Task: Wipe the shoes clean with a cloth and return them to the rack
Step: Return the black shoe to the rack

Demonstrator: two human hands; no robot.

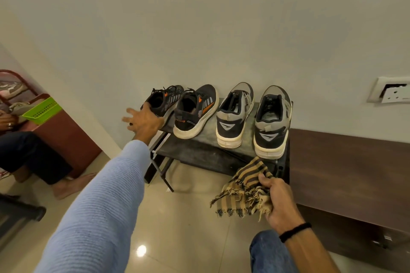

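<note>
In the head view, your coming move turns on the black mesh sneaker with orange and grey stripes (165,99). It is the leftmost of four shoes on the dark low shoe rack (199,150), left of the frame's centre. It lies straight ahead of your left hand (144,121), which is at its heel, thumb side against the collar. The fingers are spread wide and, as far as I can see, curl round nothing.

The sneaker's long axis runs away from you, heel toward you and toe tipped up against the pale wall (199,29). I judge that taking it by the heel and drawing it back toward you is the natural lift.

Your left hand is much the nearer. Your right hand (279,197) sits at the lower right of the frame, well apart from that sneaker. It grips a bunched tan-and-black striped cloth with a frayed fringe (241,186), just in front of the rack's right end.

The sneaker is dark, with loose black laces and a gaping mouth. Its matching sneaker (195,111) stands just beside it on the right, its pale sole looking grubby. Further right stand two grey-and-black trainers with thick white soles (235,115), leaning the same way.
</note>
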